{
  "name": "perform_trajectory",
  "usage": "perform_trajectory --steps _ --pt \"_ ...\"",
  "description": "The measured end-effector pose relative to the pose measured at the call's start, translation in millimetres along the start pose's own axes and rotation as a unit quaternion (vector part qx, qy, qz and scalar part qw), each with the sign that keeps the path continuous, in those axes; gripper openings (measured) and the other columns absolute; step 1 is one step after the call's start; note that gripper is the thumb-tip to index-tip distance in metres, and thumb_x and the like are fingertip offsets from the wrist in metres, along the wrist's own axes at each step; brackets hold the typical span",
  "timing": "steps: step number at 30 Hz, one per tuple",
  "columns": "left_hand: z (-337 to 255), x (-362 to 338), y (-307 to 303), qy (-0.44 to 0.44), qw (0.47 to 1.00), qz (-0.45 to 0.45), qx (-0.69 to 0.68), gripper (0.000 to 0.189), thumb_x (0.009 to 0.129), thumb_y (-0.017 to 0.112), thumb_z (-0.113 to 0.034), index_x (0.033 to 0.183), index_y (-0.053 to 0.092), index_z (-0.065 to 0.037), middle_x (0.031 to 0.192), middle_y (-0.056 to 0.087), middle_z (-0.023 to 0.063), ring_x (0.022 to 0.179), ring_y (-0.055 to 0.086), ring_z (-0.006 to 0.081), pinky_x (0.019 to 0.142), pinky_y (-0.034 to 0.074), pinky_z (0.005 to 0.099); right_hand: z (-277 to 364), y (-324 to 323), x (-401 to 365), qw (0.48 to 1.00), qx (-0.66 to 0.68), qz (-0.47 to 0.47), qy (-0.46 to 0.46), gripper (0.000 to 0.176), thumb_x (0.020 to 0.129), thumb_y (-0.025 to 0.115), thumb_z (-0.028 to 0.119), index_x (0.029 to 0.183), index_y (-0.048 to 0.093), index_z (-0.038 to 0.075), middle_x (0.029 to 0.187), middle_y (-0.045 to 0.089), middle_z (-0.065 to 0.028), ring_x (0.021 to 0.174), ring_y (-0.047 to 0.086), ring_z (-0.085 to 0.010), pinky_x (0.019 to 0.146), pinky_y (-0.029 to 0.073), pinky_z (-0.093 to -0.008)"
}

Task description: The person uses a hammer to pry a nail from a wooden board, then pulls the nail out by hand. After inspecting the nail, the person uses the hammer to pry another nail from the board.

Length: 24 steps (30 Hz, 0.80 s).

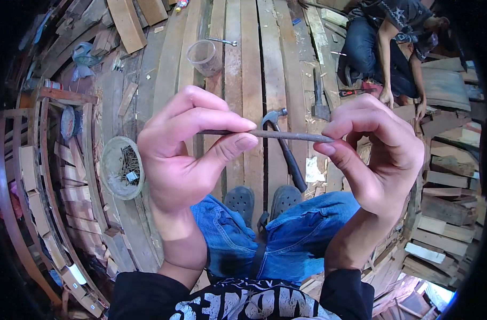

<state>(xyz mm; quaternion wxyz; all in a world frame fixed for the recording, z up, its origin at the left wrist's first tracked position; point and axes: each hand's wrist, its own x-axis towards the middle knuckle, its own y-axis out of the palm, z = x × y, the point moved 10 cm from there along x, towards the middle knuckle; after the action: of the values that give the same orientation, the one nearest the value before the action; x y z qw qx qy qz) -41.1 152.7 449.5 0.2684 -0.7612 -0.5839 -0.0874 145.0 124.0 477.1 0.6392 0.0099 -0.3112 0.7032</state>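
Observation:
Held level in front of me is a thin, grey-brown, nail-like metal rod [288, 135]. My left hand [184, 144] pinches it between thumb and fingers, and part of its left portion lies behind those fingers. At its other end, the thumb and finger of my right hand [379, 152] are closed on the tip. Beyond the rod, a claw hammer [290, 165] with a dark handle lies on the wooden planks [248, 64]. To the left of my left hand, a pale bowl [108, 181] holds many rusty nails [129, 162].
A clear plastic tub [202, 58] and a wrench [222, 41] are on the planks ahead. Another person [385, 48] crouches at upper right, hands low, near a red-and-black tool [355, 92]. Stacked wood [446, 208] lines the right side; a wooden frame [43, 176] stands left.

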Motion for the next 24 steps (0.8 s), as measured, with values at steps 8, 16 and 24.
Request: perform_trajectory --steps 8,16,24 --pt "-2 -1 2 -0.01 1.0 0.002 0.019 0.02 0.075 0.081 -0.012 0.086 0.071 0.002 0.081 0.06 0.007 0.077 0.057 0.0158 0.066 0.046 0.0241 0 0 -1 1.0 -0.006 0.0 0.009 0.017 0.071 0.077 -0.005 0.082 0.064 -0.004 0.079 0.063 -0.0102 0.069 0.057 -0.013 0.057 0.042 -0.0211" --pt "-7 -1 4 -0.004 1.0 0.006 0.025 0.018 0.075 0.08 -0.008 0.086 0.071 0.002 0.08 0.06 0.0072 0.076 0.057 0.0153 0.066 0.045 0.0247 4 -3 -2 1.0 -0.009 -0.011 -0.003 0.017 0.07 0.077 -0.005 0.081 0.064 -0.004 0.079 0.063 -0.0102 0.069 0.057 -0.0128 0.056 0.041 -0.0207" --pt "-11 -5 15 -0.032 0.999 -0.007 0.034 0.013 0.075 0.079 -0.003 0.085 0.072 0.001 0.079 0.061 0.0059 0.075 0.057 0.0147 0.066 0.045 0.0246 -32 -16 2 0.99 -0.112 0.072 0.055 0.013 0.079 0.076 0.005 0.084 0.065 0.001 0.075 0.064 -0.0005 0.064 0.056 -0.0056 0.052 0.038 -0.0193"
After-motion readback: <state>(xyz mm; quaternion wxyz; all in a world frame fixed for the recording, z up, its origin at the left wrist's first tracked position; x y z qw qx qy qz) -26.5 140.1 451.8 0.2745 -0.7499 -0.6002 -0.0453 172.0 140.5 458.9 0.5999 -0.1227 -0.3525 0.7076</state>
